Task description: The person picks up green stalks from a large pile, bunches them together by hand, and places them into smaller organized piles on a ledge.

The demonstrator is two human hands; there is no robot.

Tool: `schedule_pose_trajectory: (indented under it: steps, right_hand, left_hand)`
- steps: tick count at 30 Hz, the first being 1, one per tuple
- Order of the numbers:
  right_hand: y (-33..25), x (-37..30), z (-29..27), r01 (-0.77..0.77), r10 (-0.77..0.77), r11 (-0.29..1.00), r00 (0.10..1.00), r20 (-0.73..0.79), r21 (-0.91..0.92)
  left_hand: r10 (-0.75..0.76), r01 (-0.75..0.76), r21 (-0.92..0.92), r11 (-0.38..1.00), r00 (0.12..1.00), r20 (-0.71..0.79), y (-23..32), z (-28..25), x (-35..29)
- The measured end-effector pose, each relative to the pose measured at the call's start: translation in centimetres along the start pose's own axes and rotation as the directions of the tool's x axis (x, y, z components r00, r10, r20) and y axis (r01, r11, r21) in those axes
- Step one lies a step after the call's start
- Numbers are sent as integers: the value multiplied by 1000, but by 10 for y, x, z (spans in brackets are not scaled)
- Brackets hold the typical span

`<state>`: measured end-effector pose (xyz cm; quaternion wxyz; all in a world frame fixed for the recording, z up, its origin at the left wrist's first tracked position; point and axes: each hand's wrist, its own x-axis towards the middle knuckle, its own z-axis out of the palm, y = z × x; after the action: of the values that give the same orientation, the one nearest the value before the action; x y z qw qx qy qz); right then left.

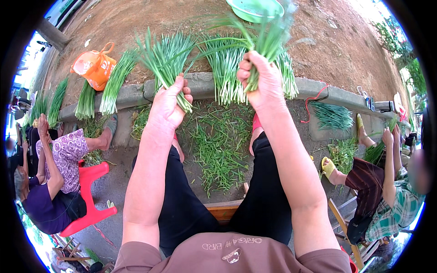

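My left hand (170, 103) is closed round the pale stem ends of a bunch of garlic chives (160, 68), its green leaves fanning up and to the left. Higher and to the right, my right hand (264, 79) grips a second bunch of garlic chives (269, 43). Those leaf tips are blurred, and some long leaves droop leftward. Behind both hands, bundles of garlic chives (223, 68) lie along the stone kerb (200, 86), white ends toward me. Loose leaf trimmings (218, 154) cover the ground between my feet.
A green basin (255, 11) stands on the dirt at the far side. An orange bag (94, 68) sits by more bundles at left. One person on a red stool (93, 195) is at left, another (387, 195) at right. A red cord (312, 102) lies near dark green leaves.
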<state>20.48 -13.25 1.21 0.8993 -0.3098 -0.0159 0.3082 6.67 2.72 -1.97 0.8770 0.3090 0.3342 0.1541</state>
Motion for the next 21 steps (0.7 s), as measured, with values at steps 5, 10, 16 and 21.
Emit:
schedule_pose_trajectory:
  steps: [5,10,16,21]
  right_hand:
    - [-10,2,-11,-11,12,998,1000,-27,55]
    - [-3,-3,-6,-142,139,976,990,-34,-163]
    - [-3,-3,0,40,-43,990,999,-21,-138]
    - [-16,3,-11,126,-129,992,979,-156,-31]
  left_hand:
    - [-14,11,-70,997,999,-47,0,-5,5]
    - [-72,72,-14,997,997,38,-1,0,3]
    - [-43,33,-222,974,998,-41,0,-11,12]
    - [55,-176,-299,938,927,-372,16,-28,21]
